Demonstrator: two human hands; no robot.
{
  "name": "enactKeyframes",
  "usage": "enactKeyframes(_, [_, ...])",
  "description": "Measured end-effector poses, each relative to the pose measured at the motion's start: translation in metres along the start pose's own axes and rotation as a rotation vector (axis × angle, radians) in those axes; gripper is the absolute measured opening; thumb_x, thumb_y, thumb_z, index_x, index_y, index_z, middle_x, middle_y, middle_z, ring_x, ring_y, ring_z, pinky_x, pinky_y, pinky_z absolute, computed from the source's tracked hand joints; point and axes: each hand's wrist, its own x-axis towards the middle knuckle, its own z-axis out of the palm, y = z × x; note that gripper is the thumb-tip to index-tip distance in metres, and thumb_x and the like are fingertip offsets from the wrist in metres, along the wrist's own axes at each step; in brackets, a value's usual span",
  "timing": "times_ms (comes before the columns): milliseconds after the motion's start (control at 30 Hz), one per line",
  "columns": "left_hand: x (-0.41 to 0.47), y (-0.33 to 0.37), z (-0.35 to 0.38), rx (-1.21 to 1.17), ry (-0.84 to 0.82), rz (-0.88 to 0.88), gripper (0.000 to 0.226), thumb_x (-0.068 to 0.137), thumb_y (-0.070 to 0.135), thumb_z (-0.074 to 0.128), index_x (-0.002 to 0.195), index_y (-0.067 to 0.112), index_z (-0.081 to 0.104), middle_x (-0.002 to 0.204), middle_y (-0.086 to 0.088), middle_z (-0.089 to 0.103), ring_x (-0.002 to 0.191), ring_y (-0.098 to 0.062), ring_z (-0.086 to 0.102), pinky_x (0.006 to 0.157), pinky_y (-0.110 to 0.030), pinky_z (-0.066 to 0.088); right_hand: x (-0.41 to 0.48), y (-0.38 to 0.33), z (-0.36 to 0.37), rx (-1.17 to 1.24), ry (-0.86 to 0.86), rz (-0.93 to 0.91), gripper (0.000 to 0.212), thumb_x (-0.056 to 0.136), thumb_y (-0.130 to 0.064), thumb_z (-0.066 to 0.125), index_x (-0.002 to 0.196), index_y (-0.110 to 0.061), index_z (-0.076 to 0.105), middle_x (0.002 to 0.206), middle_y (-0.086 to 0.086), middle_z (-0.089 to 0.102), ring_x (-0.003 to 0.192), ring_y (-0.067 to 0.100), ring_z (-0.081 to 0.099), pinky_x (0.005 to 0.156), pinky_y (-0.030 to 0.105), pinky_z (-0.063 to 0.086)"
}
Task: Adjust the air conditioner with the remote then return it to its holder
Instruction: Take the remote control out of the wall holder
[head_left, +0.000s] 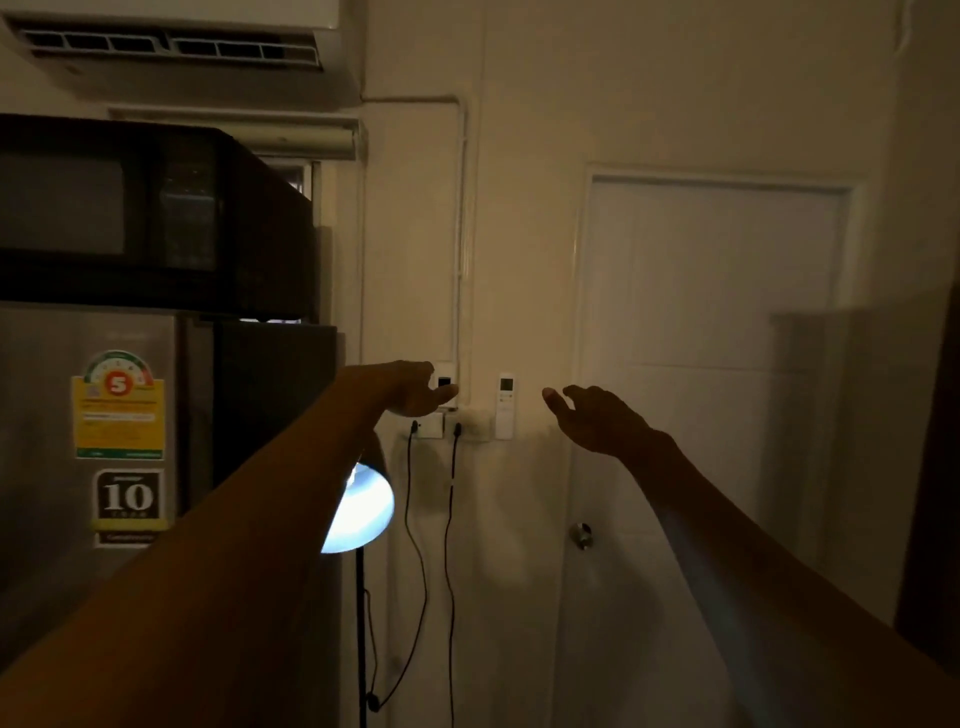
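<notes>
Fingers (558, 401) of the right hand (597, 421) loosely spread and curled, empty, held up in front of the wall. White remote (505, 405) hangs upright on the wall, in its holder (503, 434) as far as the dim light lets me tell; it sits just left of the right fingertips, apart from them, no contact.

Left hand (415, 392) also raised, fingers relaxed and open, holding nothing. It overlaps a small white wall panel (445, 382) with a dark window; touching or just in front of it, cannot tell. Remote lies between the two hands, nearer the right.

Below the left hand: wall sockets (449, 425) with two black cords (451, 499) plugged in and trailing down. Lit lamp shade (363, 512) on a thin stand shows under the left forearm.

Air conditioner (171, 47) mounted high at upper left, vents visible. Black microwave (150, 218) sits on top of a grey fridge (41, 415) bearing energy stickers. White door (717, 312) to the right of the remote, knob (581, 535) low on its left edge. Room dim, detail on the remote's buttons unreadable.
</notes>
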Motion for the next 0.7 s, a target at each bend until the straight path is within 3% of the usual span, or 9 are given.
enactKeyframes(233, [0.086, 0.046, 0.047, -0.023, -0.04, -0.067, 0.074, 0.093, 0.054, 0.032, 0.146, 0.006, 0.016, 0.154, -0.014, 0.024, 0.14, -0.031, 0.027, 0.114, -0.042, 0.023, 0.082, 0.067, 0.023, -0.024, -0.046, -0.039, 0.069, 0.092, -0.061, 0.022, 0.138, -0.013, 0.039, 0.143, 0.019, 0.044, 0.129, 0.037, 0.043, 0.107, 0.051, 0.036])
enactKeyframes(367, [0.128, 0.056, 0.071, -0.077, -0.031, -0.049, 0.068, 0.091, 0.053, 0.039, 0.142, 0.008, 0.028, 0.147, -0.014, 0.039, 0.129, -0.031, 0.042, 0.109, -0.044, 0.034, 0.126, 0.094, 0.04, -0.009, -0.05, -0.073, 0.068, 0.092, -0.06, 0.024, 0.139, -0.014, 0.037, 0.143, 0.019, 0.043, 0.13, 0.037, 0.042, 0.107, 0.051, 0.036])
enactKeyframes(700, [0.232, 0.055, 0.111, -0.096, 0.004, -0.092, 0.069, 0.091, 0.046, 0.046, 0.143, 0.007, 0.023, 0.149, -0.015, 0.034, 0.133, -0.032, 0.038, 0.107, -0.041, 0.034, 0.227, 0.137, 0.099, 0.078, -0.065, -0.111, 0.066, 0.091, -0.059, 0.033, 0.139, -0.015, 0.035, 0.141, 0.017, 0.045, 0.125, 0.035, 0.047, 0.103, 0.049, 0.042])
